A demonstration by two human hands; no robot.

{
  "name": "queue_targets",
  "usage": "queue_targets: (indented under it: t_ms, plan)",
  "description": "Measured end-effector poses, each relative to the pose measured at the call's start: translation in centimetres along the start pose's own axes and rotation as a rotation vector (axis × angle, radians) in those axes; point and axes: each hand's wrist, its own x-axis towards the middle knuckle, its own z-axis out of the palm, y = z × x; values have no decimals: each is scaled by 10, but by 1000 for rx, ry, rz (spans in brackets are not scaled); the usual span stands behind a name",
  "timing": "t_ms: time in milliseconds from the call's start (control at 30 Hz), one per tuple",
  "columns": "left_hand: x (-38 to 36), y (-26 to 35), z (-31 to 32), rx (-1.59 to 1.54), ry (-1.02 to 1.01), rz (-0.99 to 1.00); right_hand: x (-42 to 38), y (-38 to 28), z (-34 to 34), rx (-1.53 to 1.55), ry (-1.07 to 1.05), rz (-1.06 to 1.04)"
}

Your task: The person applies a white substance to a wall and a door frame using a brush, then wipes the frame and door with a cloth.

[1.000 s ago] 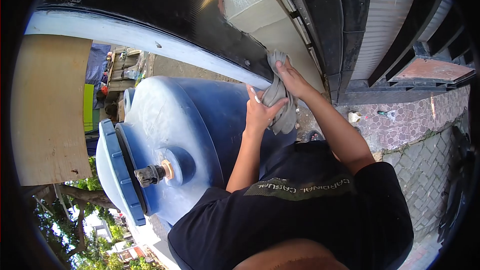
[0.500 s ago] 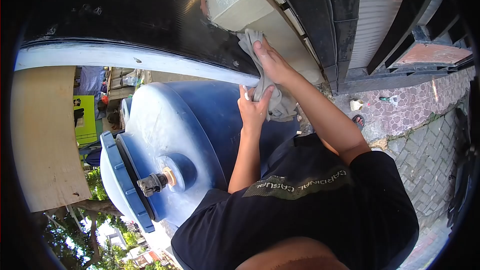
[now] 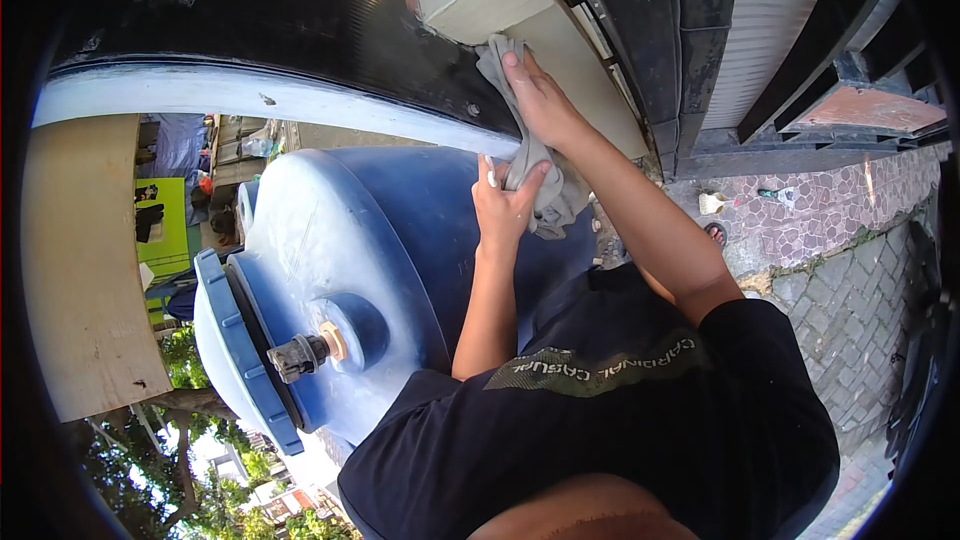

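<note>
A grey cloth hangs in folds at the right end of the white beam, beside the black panel. My right hand lies over the upper part of the cloth and presses it against the panel's end, near the pale wall. Just below, my left hand holds the cloth around the beam's end, its thumb on the cloth and a whitish smear on one finger. The cloth's lower folds hang beside the left thumb.
Below the beam stands a large blue tank with a ribbed lid and a grey pipe fitting. A wooden board is at the left. At the right lie stone paving and a white container.
Both hands and the cloth sit slightly higher in the view, and the surroundings have shifted a little too. Both hands are still on the cloth.
</note>
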Motion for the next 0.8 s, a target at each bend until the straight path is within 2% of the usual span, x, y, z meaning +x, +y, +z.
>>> queue_targets:
  t_ms: [100,167,333,433,567,700,733,800]
  plan:
    - [0,-3,-2,-7,-14,-45,-1,-3,0,-23,4,-15]
    - [1,-1,-4,9,-28,-63,-2,-6,-6,-71,-42,46]
    - [1,-2,-2,-13,-26,-3,-15,32,-12,-105,-1,110]
    - [1,-6,-2,1,-45,-68,-21,60,-13,-106,51,137]
    - [0,-18,4,152,-67,-108,-29,96,-25,-106,43,297]
    - [-8,-35,22,52,-64,-13,-39,106,-33,-108,69,411]
    - [-10,-39,23,86,-87,-49,-39,105,-33,-97,91,418]
    - [-13,-49,24,127,-125,-83,-36,97,-27,18,128,233]
